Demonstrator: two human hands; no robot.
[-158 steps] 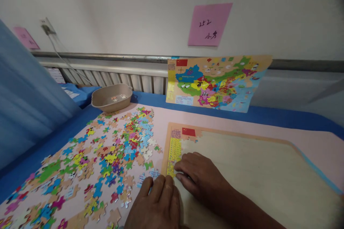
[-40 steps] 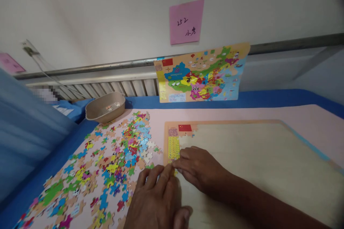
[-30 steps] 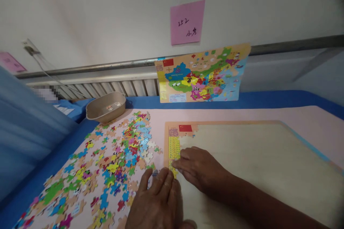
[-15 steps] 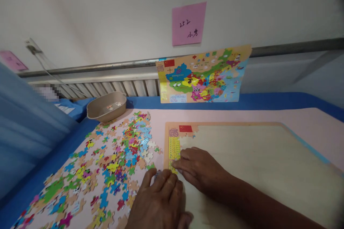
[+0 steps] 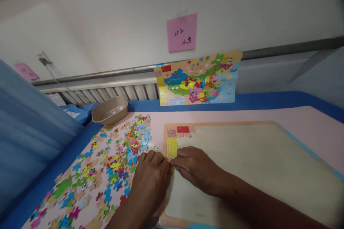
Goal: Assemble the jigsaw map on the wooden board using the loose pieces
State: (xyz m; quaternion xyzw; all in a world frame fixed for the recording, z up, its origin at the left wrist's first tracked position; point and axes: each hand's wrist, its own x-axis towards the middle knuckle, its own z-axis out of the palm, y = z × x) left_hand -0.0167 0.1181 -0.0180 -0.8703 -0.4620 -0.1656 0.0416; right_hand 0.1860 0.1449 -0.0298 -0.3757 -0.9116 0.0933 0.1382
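Note:
My left hand (image 5: 153,171) is closed, knuckles up, with its fingertips over the left border of the puzzle board (image 5: 242,171). My right hand (image 5: 197,168) comes in from the right, fingers bunched and pointing left. Their fingertips meet at the lower part of a yellow printed strip (image 5: 172,146) of fitted pieces. Whatever lies between the fingertips is hidden; a bit of yellow shows just below. Above the strip, a piece section with a red flag (image 5: 183,129) sits in the board's top left corner.
Loose puzzle pieces (image 5: 115,166) spread across the pink surface left of the board. Behind them stands a beige basin (image 5: 110,111) holding a few pieces. A colourful map sheet (image 5: 199,80) leans against the rail (image 5: 113,73). A blue curtain (image 5: 29,139) hangs at the left.
My left hand has moved up and left, and its spread fingers have curled in to meet the right fingertips. The right hand stays nearly in place. The view has shifted slightly.

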